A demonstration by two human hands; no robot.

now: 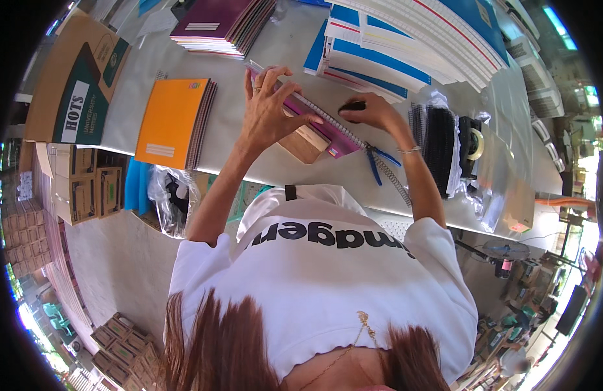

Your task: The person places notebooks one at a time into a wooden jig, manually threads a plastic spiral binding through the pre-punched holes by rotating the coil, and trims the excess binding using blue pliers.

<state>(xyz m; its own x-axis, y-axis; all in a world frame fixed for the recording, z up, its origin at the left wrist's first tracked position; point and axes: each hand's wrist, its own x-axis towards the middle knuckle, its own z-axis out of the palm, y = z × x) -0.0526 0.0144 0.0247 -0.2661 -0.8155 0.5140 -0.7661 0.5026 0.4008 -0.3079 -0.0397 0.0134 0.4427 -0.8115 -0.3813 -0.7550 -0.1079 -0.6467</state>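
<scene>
Left hand [270,107] fingers spread, steadying magenta spiral-bound notebook [327,130]; right hand [370,111] clenched on dark object at spiral's far end; binding under way, blue-handled pliers [378,164] near right

White short-sleeved shirt with black lettering, gold necklace, ring, thin bracelet, long reddish-brown hair.

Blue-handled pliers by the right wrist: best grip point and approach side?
Take the pliers by the two blue handles, which splay toward the near table edge and lie bare. Come from above on the near side, fingers closing across both handles. The head end sits against the notebook's spiral wire under the right hand, so it looks crowded.
</scene>
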